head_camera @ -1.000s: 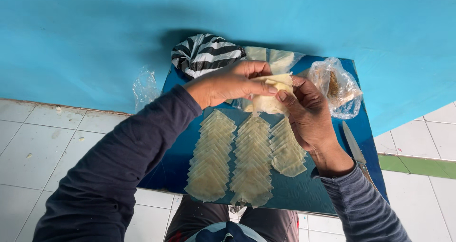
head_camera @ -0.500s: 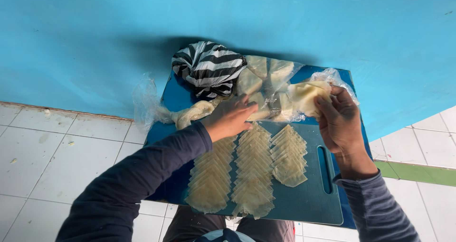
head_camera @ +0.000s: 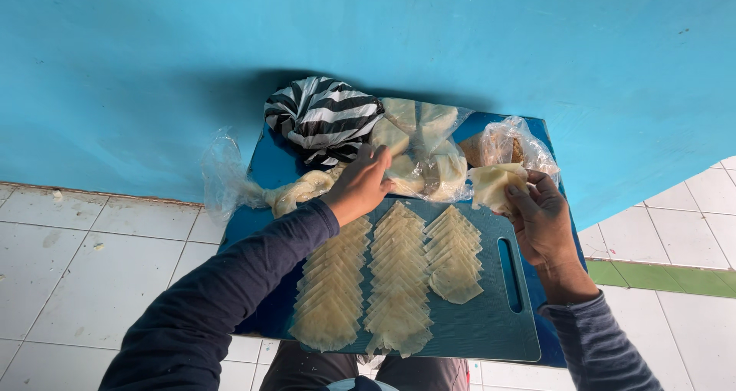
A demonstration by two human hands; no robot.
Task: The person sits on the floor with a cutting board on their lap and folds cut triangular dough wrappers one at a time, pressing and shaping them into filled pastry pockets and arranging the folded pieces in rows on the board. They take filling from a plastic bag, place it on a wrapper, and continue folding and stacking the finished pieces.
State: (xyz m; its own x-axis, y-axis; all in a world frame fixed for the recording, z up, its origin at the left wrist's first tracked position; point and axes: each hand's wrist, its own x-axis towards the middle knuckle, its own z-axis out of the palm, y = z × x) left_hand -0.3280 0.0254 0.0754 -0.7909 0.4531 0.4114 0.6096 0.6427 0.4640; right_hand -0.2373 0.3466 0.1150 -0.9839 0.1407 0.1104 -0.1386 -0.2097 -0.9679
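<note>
— Hands: where are they seen?
— Right hand (head_camera: pixel 546 218), frame right, is clamped on pale wrappers (head_camera: pixel 494 185); left hand (head_camera: pixel 360 185), fingers curled, is pressed on the clear bag (head_camera: pixel 422 157) above the cutting board (head_camera: pixel 491 326).

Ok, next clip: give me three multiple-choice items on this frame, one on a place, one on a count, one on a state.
1. Where is the striped bag?
A. at the far end of the blue table, by the wall
B. on the floor tiles
C. on the cutting board

2. How many rows of thin wrapper sheets lie on the cutting board?
A. one
B. three
C. five

3. What is the right hand doing?
A. lying flat and empty
B. gripping a knife
C. holding a pale stack of wrappers

Answers: 1 A, the bag sits against the blue wall. 2 B, three overlapping rows lie side by side. 3 C, its fingers close around the stack, while the left hand reaches to the clear bag.
</note>
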